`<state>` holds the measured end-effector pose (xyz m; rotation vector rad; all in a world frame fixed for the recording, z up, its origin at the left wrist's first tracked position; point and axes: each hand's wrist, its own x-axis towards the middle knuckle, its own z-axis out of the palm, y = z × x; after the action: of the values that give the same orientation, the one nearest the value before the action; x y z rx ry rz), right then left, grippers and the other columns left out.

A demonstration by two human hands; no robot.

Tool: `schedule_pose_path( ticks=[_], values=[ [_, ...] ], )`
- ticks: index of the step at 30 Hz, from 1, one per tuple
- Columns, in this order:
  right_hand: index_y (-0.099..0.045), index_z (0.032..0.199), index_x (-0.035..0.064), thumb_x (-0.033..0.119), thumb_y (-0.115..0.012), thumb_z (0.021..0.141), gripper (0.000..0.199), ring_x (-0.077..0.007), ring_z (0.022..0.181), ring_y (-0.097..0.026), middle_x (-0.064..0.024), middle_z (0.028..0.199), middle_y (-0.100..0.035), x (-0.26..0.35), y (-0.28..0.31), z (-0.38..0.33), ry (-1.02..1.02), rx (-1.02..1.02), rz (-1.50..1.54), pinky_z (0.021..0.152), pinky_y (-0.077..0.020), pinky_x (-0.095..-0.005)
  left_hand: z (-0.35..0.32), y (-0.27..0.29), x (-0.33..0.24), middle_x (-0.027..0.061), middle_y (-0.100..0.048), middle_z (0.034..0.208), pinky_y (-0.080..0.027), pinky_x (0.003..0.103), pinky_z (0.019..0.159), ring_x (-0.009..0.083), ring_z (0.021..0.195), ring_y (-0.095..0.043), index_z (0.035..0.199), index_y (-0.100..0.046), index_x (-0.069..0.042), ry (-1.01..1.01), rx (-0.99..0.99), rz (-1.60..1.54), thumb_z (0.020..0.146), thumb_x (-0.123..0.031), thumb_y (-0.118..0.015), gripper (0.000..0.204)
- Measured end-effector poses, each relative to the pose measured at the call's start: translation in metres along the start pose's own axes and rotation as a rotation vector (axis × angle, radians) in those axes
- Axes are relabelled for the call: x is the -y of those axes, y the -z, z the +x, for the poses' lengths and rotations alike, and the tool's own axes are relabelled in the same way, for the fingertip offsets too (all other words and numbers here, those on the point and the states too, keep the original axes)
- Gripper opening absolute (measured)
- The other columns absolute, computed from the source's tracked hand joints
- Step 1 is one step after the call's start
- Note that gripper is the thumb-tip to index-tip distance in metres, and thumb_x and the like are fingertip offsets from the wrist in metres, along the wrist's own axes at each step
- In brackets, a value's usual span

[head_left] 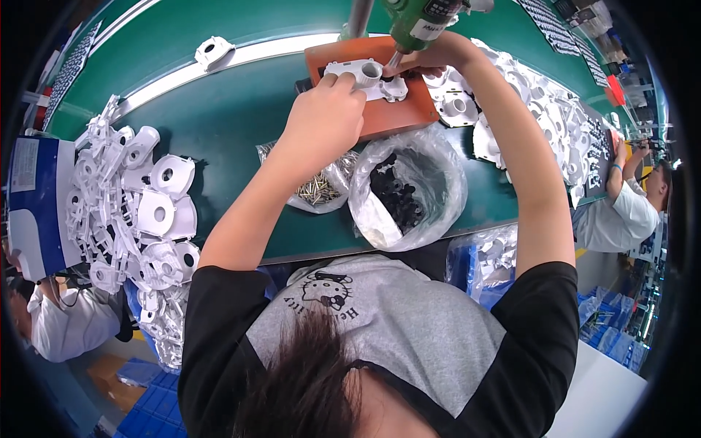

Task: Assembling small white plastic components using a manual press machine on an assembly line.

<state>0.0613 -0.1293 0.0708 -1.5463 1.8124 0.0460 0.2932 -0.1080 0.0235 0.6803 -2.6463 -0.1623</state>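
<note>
A white plastic housing (354, 71) with a round collar lies on an orange fixture block (401, 117). The fingers of my left hand (332, 106) are closed on its near left edge. Over the block hangs a green powered driver (416, 22), its tip pointing down beside the collar. My right hand (438, 57) reaches in from the right, partly behind the driver. Its fingers are curled, with the fingertips close to the driver's tip; what they hold, if anything, is hidden. A smaller white part (394, 89) sits on the block just right of the housing.
Nearer me are a clear bag of black pieces (401, 197) and a bag of metal screws (318, 191). White parts pile up at left (164, 212) and right (540, 109). One white part (213, 51) lies at the far left. Another person (624, 212) works at the right.
</note>
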Motion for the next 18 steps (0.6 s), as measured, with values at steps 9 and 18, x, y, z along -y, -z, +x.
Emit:
schedule_pose_path(
  ticks=[9, 18],
  values=[
    [-0.063, 0.085, 0.0067, 0.048, -0.070, 0.071, 0.044, -0.0166, 0.063, -0.061, -0.0077, 0.076, -0.064, -0.043, 0.034, -0.044, -0.053, -0.043, -0.110, 0.053, -0.0476, -0.0278, -0.002, -0.002, -0.007, 0.0105, -0.056, 0.095, -0.053, 0.036, 0.068, 0.0260, 0.091, -0.057, 0.084, -0.059, 0.000, -0.033, -0.009, -0.031, 0.069, -0.003, -0.057, 0.016],
    [-0.056, 0.075, 0.0073, 0.041, -0.058, 0.073, 0.034, -0.0215, 0.067, -0.058, -0.0081, 0.071, -0.059, -0.464, 0.139, -0.085, 0.457, -0.479, 0.293, 0.070, -0.0423, -0.0348, 0.045, -0.008, -0.024, 0.0107, -0.056, 0.097, -0.053, 0.036, 0.066, 0.0260, 0.090, -0.058, 0.086, -0.060, 0.001, 0.063, 0.136, 0.099, 0.069, -0.003, -0.058, 0.017]
  ],
)
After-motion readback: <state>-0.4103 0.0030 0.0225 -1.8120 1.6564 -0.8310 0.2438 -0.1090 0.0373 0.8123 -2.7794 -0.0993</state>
